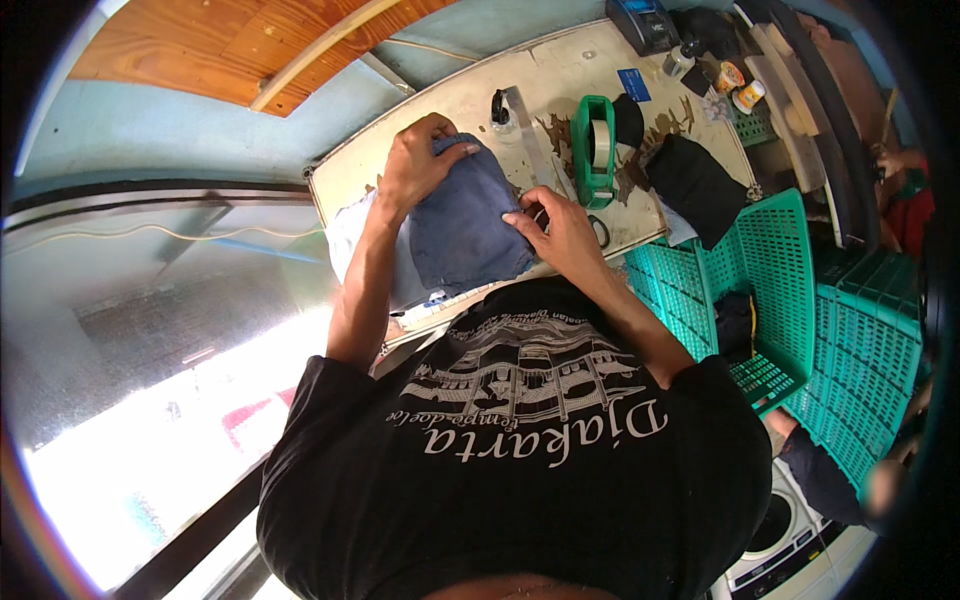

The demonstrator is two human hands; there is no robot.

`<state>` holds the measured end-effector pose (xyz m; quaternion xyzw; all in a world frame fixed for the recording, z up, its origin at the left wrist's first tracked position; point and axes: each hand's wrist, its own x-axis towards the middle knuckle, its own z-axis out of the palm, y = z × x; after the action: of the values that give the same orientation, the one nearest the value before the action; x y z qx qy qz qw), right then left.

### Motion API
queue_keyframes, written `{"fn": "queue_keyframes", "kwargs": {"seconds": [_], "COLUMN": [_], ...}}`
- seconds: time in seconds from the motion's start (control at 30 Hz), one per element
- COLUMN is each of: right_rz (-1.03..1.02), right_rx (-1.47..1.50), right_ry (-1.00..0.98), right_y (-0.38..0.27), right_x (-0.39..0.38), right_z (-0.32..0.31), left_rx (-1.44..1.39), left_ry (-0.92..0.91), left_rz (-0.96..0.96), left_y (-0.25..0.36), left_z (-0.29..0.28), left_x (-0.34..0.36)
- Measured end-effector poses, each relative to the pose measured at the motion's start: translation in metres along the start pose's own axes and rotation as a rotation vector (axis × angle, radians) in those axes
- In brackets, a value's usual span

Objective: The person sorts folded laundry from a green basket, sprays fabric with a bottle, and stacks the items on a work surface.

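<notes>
A folded dark blue cloth (465, 225), perhaps a garment, lies at the near left part of the worn table (400, 110). My left hand (420, 162) is closed on its far edge, the thumb on top and the fingers curled behind. At the right edge, my right hand (560, 232) pinches the fabric with thumb and bent fingers. Whitish fabric (352, 235) shows beside the blue cloth, under my left forearm. A clear bottle with a black top (502, 115) stands just beyond the cloth.
Right of my hands stand a green tape dispenser (594, 150) and a folded black cloth (695, 185). Green plastic baskets (775, 290) sit beside the table. At the back are a dark blue device (643, 25) and a blue card (633, 84). A window (150, 290) borders the left.
</notes>
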<state>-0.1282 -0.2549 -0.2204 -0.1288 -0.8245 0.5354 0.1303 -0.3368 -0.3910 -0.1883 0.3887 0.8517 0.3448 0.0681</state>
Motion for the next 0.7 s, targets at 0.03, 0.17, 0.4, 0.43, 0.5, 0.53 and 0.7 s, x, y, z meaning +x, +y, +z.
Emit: {"fn": "queue_keyframes", "kwargs": {"seconds": [0.03, 0.17, 0.4, 0.43, 0.5, 0.53, 0.7], "right_rz": [0.018, 0.009, -0.007, 0.031, 0.045, 0.035, -0.046], "right_rx": [0.016, 0.075, 0.023, 0.039, 0.052, 0.043, 0.054], "right_ry": [-0.005, -0.056, -0.072, -0.082, -0.110, -0.120, -0.121], "right_y": [0.001, 0.002, -0.002, 0.000, -0.002, -0.001, 0.004], "right_x": [0.001, 0.001, -0.001, -0.004, -0.003, -0.004, 0.001], "right_z": [-0.002, -0.006, -0.008, -0.007, -0.004, -0.008, -0.016], "left_rx": [-0.004, -0.053, -0.059, -0.054, -0.010, -0.027, 0.012], "left_ry": [-0.003, -0.010, -0.065, -0.060, -0.021, -0.050, 0.082], "left_rz": [-0.011, 0.015, -0.013, -0.002, 0.010, 0.006, 0.068], "left_y": [0.002, 0.001, -0.007, -0.009, -0.012, -0.011, 0.001], "left_z": [-0.002, -0.006, -0.007, -0.003, -0.001, -0.002, -0.008], "left_x": [0.001, -0.003, -0.005, -0.006, -0.006, -0.004, -0.010]}}
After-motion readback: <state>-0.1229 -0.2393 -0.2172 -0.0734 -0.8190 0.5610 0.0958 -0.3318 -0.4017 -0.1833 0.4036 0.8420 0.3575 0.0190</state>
